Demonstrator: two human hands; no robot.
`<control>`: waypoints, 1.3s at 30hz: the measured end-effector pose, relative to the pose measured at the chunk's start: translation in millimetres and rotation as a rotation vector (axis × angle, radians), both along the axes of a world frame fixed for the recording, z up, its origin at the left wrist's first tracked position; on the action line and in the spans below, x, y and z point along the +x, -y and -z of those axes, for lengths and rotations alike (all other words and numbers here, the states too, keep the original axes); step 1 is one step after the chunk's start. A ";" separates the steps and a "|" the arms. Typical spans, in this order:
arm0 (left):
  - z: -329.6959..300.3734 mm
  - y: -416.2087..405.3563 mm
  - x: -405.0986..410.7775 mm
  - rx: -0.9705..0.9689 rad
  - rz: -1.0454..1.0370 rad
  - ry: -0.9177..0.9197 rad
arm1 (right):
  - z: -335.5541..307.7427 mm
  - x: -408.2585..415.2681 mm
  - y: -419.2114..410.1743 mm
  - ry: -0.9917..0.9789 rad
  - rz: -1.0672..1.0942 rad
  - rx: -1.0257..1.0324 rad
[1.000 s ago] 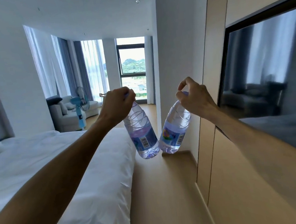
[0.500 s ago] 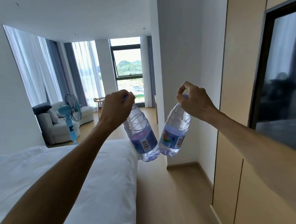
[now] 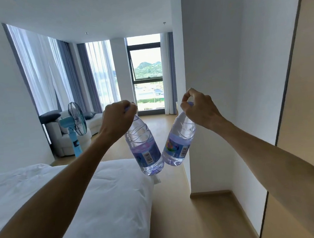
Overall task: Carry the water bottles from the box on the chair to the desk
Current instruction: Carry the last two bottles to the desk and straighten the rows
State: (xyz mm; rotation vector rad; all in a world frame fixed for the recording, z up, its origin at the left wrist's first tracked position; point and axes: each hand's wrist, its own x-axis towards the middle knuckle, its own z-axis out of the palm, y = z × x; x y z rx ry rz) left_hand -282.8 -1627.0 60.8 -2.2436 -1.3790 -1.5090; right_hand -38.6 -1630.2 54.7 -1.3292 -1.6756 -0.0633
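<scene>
I have both arms stretched out ahead of me, each of my hands pinching a water bottle by its neck and cap. My left hand (image 3: pixel 116 118) is curled tight around the top of the left bottle (image 3: pixel 144 148), which hangs tilted with its base swung toward the middle. My right hand (image 3: pixel 199 109) grips the cap end of the right bottle (image 3: pixel 179 143) with thumb and fingers closed on it, and that bottle leans the other way, so the two bases nearly meet; I cannot tell whether they touch. Both bottles are clear, with blue labels and barcodes, held in the air above the corner of the white bed (image 3: pixel 83 202) and the wooden floor (image 3: pixel 191 226). Ahead I see a blue standing fan (image 3: pixel 74 130), a pale sofa (image 3: pixel 61 133) and a tall window (image 3: pixel 146 73).
</scene>
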 end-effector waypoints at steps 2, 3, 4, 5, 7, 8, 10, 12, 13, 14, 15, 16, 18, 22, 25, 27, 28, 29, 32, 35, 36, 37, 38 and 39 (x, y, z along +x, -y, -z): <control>-0.9 -41.9 8.0 -0.003 -0.024 -0.004 | -2.1 8.7 -47.0 -0.006 -0.004 -0.006; -0.8 -61.2 10.7 -0.001 -0.027 -0.002 | -2.1 11.5 -68.2 -0.008 -0.006 -0.010; -0.7 -79.9 12.6 -0.001 -0.028 0.001 | -1.9 13.9 -88.3 -0.009 -0.010 -0.011; -0.5 -98.8 14.4 0.001 -0.028 0.006 | -1.1 16.1 -108.2 -0.010 -0.012 -0.008; 1.3 -136.0 17.6 0.003 -0.032 0.009 | 2.0 19.7 -146.7 -0.014 -0.019 -0.010; 2.8 -155.1 19.2 0.004 -0.039 0.010 | 4.0 21.5 -166.4 -0.012 -0.024 -0.016; 6.3 -194.2 21.4 0.008 -0.048 0.016 | 8.0 23.9 -206.5 -0.008 -0.032 -0.031; 10.0 -234.7 23.1 0.009 -0.054 0.019 | 12.5 24.7 -248.2 -0.003 -0.036 -0.043; 11.4 -256.1 23.3 0.011 -0.057 0.021 | 14.6 24.3 -270.0 0.003 -0.041 -0.040; 12.6 -278.2 23.2 0.015 -0.062 0.022 | 16.3 23.3 -292.4 0.010 -0.045 -0.035; 13.8 -300.8 22.7 0.021 -0.063 0.024 | 17.7 21.9 -314.7 0.018 -0.048 -0.032; 15.0 -324.2 22.0 0.026 -0.058 0.027 | 18.6 20.3 -337.5 0.025 -0.051 -0.031; 16.9 -373.7 20.4 0.017 -0.034 0.034 | 19.7 17.6 -384.5 0.025 -0.051 -0.042; 17.4 -475.4 17.8 -0.004 -0.010 0.028 | 17.8 14.9 -479.2 0.015 -0.037 -0.080; 15.6 -550.6 17.6 -0.008 0.000 0.016 | 17.4 14.2 -551.0 0.004 -0.009 -0.077; 16.1 -592.8 19.2 -0.012 0.001 0.002 | 19.7 16.3 -591.8 -0.005 0.003 -0.086; 16.2 -613.7 20.2 -0.010 -0.002 -0.004 | 20.1 18.0 -612.6 -0.010 0.006 -0.087; 16.7 -634.6 21.2 -0.013 -0.006 -0.006 | 20.6 19.9 -633.4 -0.014 0.008 -0.085; 21.7 -689.1 25.1 -0.037 0.000 -0.006 | 25.1 25.8 -691.6 -0.018 0.012 -0.079; 27.6 -753.8 34.0 -0.039 -0.016 -0.010 | 33.8 34.2 -764.4 -0.018 0.010 -0.079; 29.0 -774.7 37.6 -0.031 -0.029 -0.014 | 36.7 37.1 -788.1 -0.018 0.001 -0.077; 30.6 -793.5 39.8 -0.027 -0.039 -0.016 | 39.3 39.5 -808.4 -0.019 -0.009 -0.070; 32.1 -813.7 42.9 -0.030 -0.045 -0.014 | 41.3 42.4 -830.1 -0.018 -0.021 -0.064; 33.7 -836.2 46.9 -0.037 -0.048 -0.010 | 42.7 45.9 -854.5 -0.015 -0.031 -0.064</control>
